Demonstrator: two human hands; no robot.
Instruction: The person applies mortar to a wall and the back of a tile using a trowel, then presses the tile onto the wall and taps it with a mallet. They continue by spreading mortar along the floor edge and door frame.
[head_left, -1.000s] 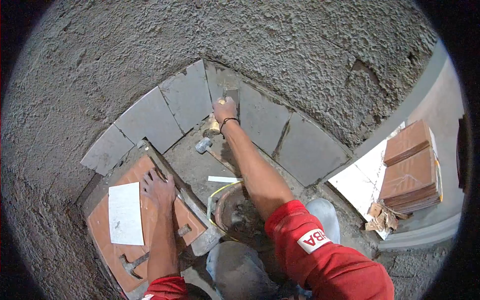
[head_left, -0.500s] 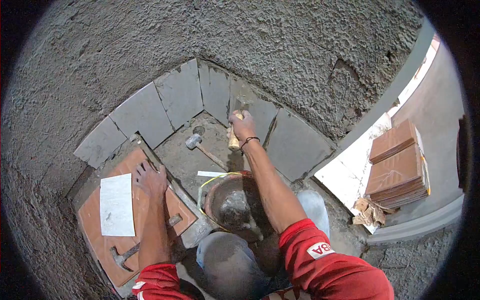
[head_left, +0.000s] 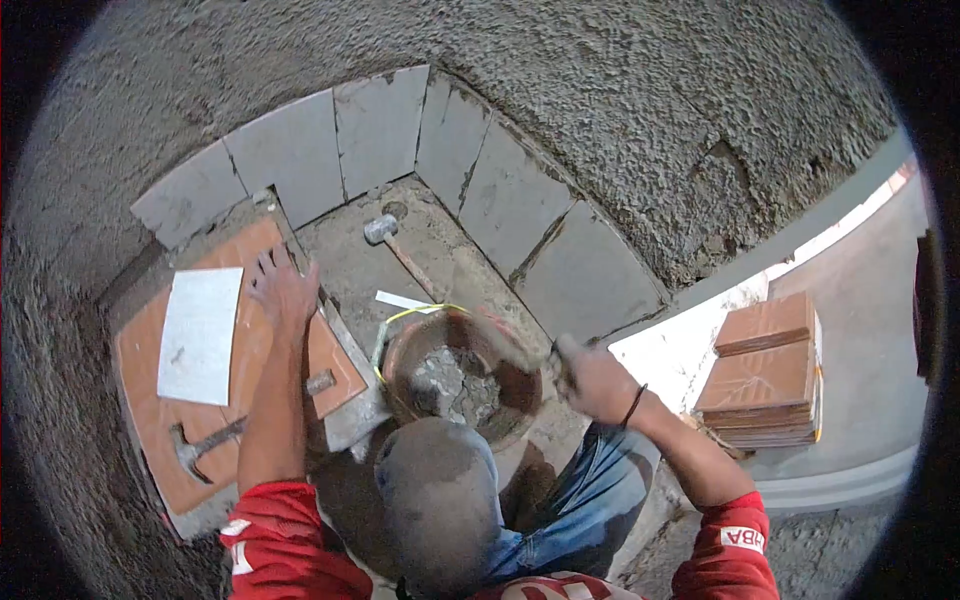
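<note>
My left hand [head_left: 284, 290] lies flat with its fingers spread on an orange-brown tile [head_left: 262, 245], beside a white rectangular sheet [head_left: 200, 335]. A claw hammer [head_left: 215, 437] rests on the same surface, partly behind my left forearm. My right hand [head_left: 598, 385] is closed around a trowel [head_left: 515, 350], blurred by motion at the right rim of a round bucket [head_left: 400, 350]. Grey mortar [head_left: 458, 385] sits in the bucket. Beyond it, a mallet [head_left: 395, 245] lies on the cement floor.
Grey wall tiles [head_left: 280, 155] line the bottom of the rough plastered walls [head_left: 600, 90], meeting at a corner. A yellow strap [head_left: 425, 309] and a white strip [head_left: 403, 301] lie by the bucket. A stack of brown tiles [head_left: 757, 385] stands at the right.
My right hand has brought the trowel from the wall tiles back and right to the bucket's rim. My left hand remains on the orange-brown tile. The camera view has shifted.
</note>
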